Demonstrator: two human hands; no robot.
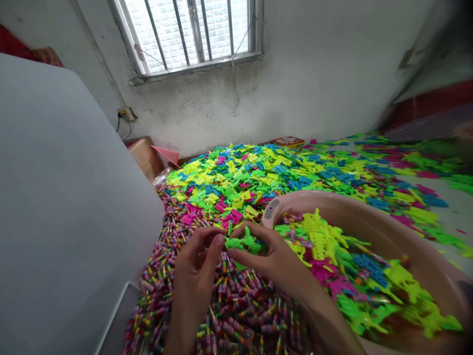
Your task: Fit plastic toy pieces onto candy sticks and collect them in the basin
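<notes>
Green plastic toy piece pinched between left hand and right hand, both closed on it just left of the pink basin, above striped sticks; likely to slip into that litter if grip loosens.

- A basin sits at the right, with plastic pieces piled in it.
- Just left of the basin, the left hand and right hand meet on one plastic piece.
- Under the hands lies a heap of small sticks.
- Behind them spreads a larger heap of plastic parts, reaching the wall.
- A board stands at the left.
- A window sits in the wall above the far heap.
</notes>
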